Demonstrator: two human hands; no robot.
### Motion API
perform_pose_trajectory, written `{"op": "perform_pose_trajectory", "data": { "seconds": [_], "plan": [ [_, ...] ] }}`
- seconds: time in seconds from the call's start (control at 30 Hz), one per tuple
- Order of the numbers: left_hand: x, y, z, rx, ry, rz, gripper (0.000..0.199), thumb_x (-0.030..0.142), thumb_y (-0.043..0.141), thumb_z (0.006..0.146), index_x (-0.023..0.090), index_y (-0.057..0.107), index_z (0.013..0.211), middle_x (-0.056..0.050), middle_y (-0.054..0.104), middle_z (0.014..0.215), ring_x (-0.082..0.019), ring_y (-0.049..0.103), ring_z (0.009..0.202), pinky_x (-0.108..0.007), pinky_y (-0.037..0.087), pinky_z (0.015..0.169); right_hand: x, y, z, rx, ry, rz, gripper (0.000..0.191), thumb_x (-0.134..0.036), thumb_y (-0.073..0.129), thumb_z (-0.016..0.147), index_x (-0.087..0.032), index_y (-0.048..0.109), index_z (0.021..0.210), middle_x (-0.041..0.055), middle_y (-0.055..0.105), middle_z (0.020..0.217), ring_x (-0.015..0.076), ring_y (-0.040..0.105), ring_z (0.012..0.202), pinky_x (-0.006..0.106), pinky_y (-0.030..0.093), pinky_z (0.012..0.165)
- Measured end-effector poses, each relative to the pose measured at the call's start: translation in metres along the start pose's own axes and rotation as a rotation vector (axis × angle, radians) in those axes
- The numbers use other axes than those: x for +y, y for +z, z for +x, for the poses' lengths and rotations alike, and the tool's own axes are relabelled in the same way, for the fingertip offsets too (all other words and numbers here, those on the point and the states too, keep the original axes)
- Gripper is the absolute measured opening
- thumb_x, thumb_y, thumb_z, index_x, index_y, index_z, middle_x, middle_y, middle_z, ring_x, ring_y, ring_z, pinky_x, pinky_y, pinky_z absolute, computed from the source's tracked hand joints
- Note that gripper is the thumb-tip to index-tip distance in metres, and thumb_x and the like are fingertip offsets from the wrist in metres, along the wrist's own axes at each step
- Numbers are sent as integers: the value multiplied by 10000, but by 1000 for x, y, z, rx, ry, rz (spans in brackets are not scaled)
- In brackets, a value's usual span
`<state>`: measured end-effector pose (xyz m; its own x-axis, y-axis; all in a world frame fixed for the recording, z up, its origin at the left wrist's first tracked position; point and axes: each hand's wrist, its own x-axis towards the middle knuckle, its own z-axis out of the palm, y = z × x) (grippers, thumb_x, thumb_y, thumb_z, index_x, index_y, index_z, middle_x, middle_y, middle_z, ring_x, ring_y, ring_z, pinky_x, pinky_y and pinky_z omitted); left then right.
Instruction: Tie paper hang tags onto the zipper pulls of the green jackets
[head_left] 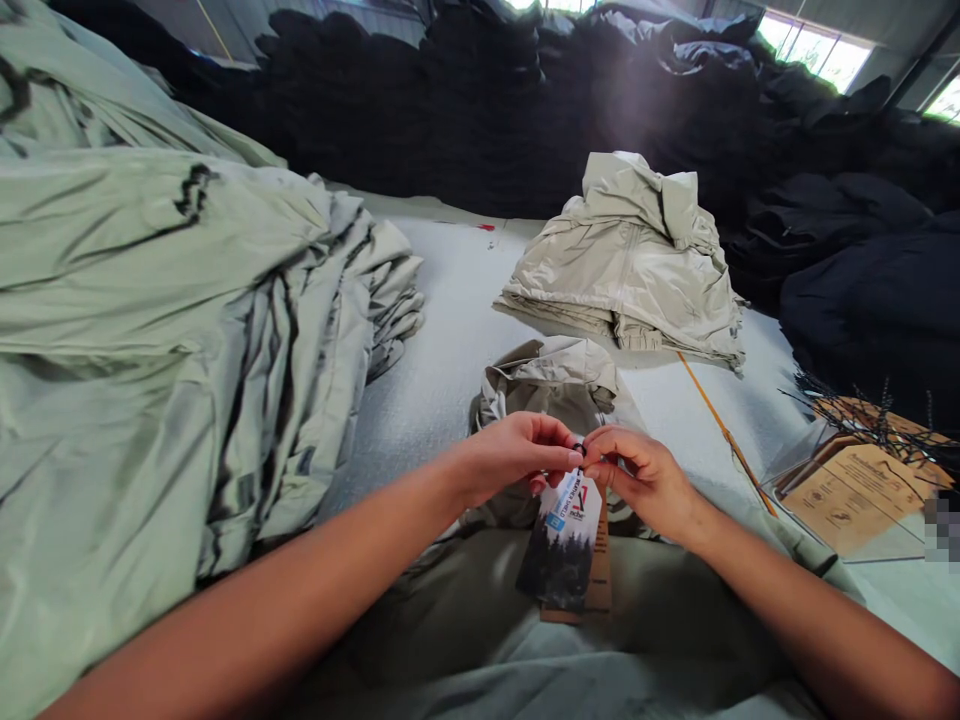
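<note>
Centrally, a printed hang tag (560, 540) is pinched at its top end by the left hand (510, 458) and right hand (637, 478), its long axis hanging downward, slightly tilted, over a crumpled beige garment (547, 385).

Bare left forearm (255, 590), slim left hand (510, 458), bare right forearm (810, 600), slim right hand (637, 475)

The bare left forearm (247, 610) and right forearm (817, 610) come in from the lower corners and angle inward. The left hand (510, 460) and right hand (637, 480) meet at centre, each pinching between thumb and bent fingers, their fingertips (570, 456) almost touching.
</note>
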<state>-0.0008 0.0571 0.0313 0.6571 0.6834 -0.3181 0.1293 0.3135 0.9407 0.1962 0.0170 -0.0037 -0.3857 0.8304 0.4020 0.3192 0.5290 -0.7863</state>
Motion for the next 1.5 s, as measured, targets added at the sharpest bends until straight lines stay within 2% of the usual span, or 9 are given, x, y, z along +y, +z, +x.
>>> {"op": "perform_pose_trajectory", "data": {
  "seconds": [0.1,0.2,0.33,0.5,0.73,0.87,1.03,1.23,1.5],
  "plan": [
    [-3,6,1,154,84,142,184,272,681,684,144,584,774,15,587,605,-99,540,548,-190,400,482,-1,3,-2,59,-22,-92,53,-210,576,904,-213,600,857,23,653,858,150,595,802,280,469,739],
    [-9,14,1,322,262,370,46,201,593,720,161,577,736,14,588,631,-116,563,582,-209,421,521,-1,7,-4,95,-68,-168,75,-177,539,910,-219,595,884,30,665,886,156,612,839,277,483,744],
    [-18,21,1,451,488,588,62,180,548,785,170,609,780,-2,601,715,-127,553,670,-212,412,576,0,10,-5,137,-77,-195,95,-165,528,906,-224,601,892,35,673,902,165,627,880,281,495,769],
    [-26,20,5,422,632,549,83,198,537,847,174,605,887,-36,605,855,-145,571,778,-222,453,665,2,7,-3,174,32,2,46,-249,606,879,-216,629,856,17,673,843,153,617,795,268,486,725],
    [-25,12,8,289,846,603,122,191,464,922,175,574,872,-60,580,907,-161,560,872,-265,462,807,9,4,0,121,335,550,248,-425,724,789,-194,655,846,-13,650,741,121,594,690,258,479,701],
    [-22,9,7,215,855,675,145,207,466,926,178,604,892,-73,610,930,-173,582,905,-279,455,850,9,3,1,80,441,695,261,-420,769,746,-184,670,800,-28,635,691,98,568,635,229,461,654],
    [-22,8,8,215,814,629,138,226,526,905,178,643,850,-57,651,835,-160,608,819,-258,470,780,8,0,2,74,530,770,263,-377,851,635,-179,706,733,-27,657,674,81,550,579,213,452,590],
    [-23,7,9,233,750,551,118,211,582,859,184,695,839,-54,685,808,-157,631,779,-254,486,735,11,0,1,100,549,735,236,-333,865,607,-182,738,737,-21,677,657,74,535,537,208,437,543],
    [-28,11,11,234,654,293,130,257,608,845,157,686,815,-43,637,769,-137,610,681,-246,485,658,11,5,4,196,547,705,252,-326,881,563,-178,718,685,-29,662,604,71,524,501,201,418,504]
  ]
}}
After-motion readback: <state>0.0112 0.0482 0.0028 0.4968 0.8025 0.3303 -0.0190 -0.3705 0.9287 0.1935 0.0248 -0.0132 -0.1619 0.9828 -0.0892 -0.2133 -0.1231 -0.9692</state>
